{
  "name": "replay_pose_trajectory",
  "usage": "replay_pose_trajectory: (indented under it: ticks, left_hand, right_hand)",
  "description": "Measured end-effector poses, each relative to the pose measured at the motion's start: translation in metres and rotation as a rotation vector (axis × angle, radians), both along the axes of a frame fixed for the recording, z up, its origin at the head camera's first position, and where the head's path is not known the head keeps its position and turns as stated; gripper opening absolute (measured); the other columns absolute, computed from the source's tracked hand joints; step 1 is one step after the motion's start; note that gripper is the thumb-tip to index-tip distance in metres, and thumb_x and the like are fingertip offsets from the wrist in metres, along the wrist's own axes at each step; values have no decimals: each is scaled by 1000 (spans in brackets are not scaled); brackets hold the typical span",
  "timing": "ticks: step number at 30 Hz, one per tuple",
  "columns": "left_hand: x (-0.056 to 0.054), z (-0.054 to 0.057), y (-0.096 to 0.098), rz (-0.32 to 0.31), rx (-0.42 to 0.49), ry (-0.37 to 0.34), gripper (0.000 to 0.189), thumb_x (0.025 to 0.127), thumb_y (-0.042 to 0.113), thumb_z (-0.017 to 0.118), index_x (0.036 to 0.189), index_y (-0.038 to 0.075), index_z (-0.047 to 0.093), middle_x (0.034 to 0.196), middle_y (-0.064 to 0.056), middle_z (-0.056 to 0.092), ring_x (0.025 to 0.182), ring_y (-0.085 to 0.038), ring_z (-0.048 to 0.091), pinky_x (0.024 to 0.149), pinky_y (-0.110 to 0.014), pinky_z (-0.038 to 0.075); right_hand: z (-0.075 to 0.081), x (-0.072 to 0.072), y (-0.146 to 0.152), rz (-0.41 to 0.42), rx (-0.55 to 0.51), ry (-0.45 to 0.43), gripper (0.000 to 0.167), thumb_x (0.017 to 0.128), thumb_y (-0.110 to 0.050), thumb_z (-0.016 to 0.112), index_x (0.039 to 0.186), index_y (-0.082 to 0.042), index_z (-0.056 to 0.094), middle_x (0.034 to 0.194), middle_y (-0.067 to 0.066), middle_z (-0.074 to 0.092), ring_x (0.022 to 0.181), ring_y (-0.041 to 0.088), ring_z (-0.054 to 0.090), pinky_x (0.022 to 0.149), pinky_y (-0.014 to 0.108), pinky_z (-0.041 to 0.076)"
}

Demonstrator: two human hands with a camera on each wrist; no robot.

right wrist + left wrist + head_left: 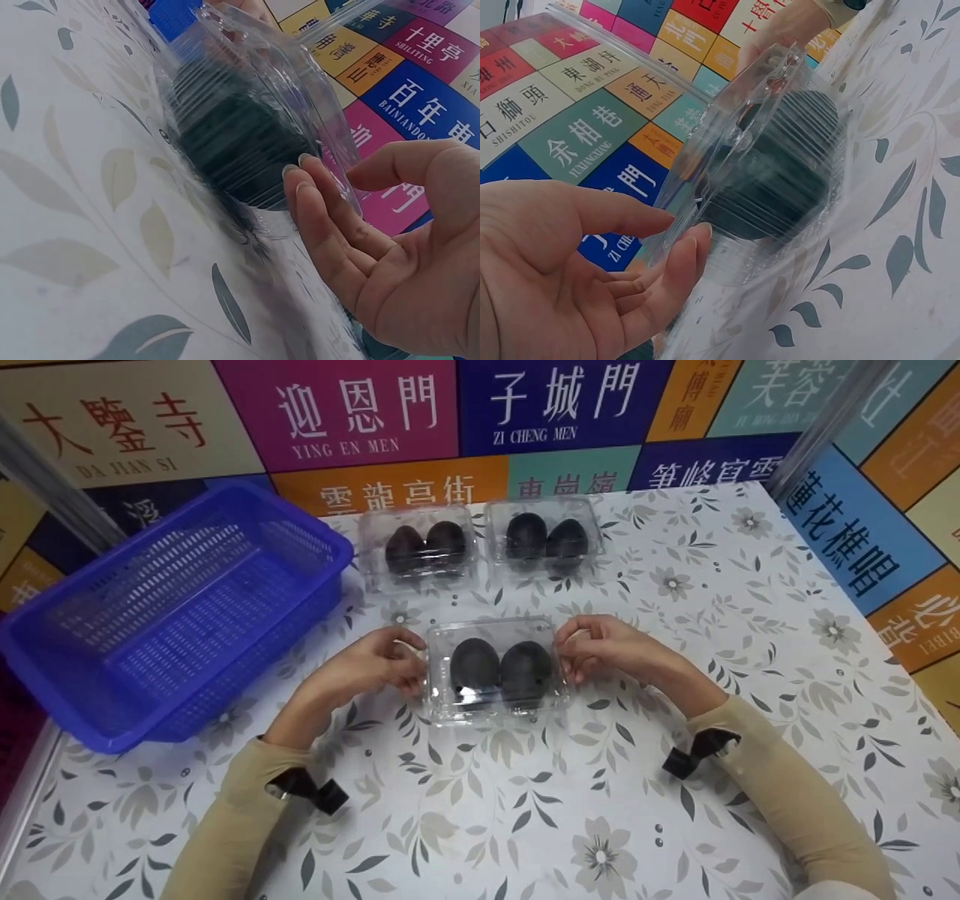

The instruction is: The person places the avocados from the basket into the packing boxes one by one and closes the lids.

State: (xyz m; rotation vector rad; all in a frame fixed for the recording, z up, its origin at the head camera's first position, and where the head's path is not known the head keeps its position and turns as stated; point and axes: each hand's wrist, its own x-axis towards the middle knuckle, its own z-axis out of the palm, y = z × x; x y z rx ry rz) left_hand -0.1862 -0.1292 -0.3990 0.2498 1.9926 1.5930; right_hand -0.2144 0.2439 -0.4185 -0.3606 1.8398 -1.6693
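Note:
A clear plastic clamshell box [499, 709] sits in the middle, its lid closed over two dark, egg-shaped items [475, 666]. At its left side, my left hand [386, 664] pinches the rim between thumb and fingers. My right hand [600, 649] pinches the rim on the opposite side. In the left wrist view, the thumb and forefinger of the left hand [622, 262] meet at the edge of the box [739, 150]. The right wrist view has the right hand's fingers [330, 217] against the box wall, with the thumb at the flange.
Behind stand two similar clear boxes, a left one [375, 577] and a right one [592, 556], each with two dark egg-shaped items. A blue plastic basket [225, 690] is at the left. Printed panels [360, 405] border the flower-patterned tabletop [720, 660].

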Motion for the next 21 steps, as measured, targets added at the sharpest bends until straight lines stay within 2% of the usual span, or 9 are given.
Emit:
replay_pose_trajectory:
  ticks: [8, 15, 21]
  left_hand:
    - [-2, -2, -1, 43, 20, 23, 53, 93, 0, 65, 138, -11, 39, 102, -14, 61, 82, -19, 66, 84, -36, 57]
    - [-2, -3, -1, 61, 66, 38, 63, 90, -5, 64, 145, -11, 34, 104, -13, 57, 86, -19, 66, 86, -34, 56]
    - [-2, -2, -1, 54, 66, 16, 73, 86, -6, 66, 150, -7, 30, 113, -14, 56, 93, -19, 63, 79, -27, 53]
  right_hand:
    - [-2, 0, -3, -67, -23, 22, 34, 94, 0, 60, 125, 6, 49, 83, 10, 68, 67, 18, 64, 65, 29, 58]
    - [-2, 0, -4, -83, -32, 42, 47, 94, -1, 63, 137, 7, 44, 87, 10, 65, 68, 19, 65, 65, 30, 58]
    - [-3, -1, -4, -78, -66, 45, 54, 95, 0, 64, 142, 10, 39, 93, 10, 65, 68, 19, 65, 66, 31, 58]
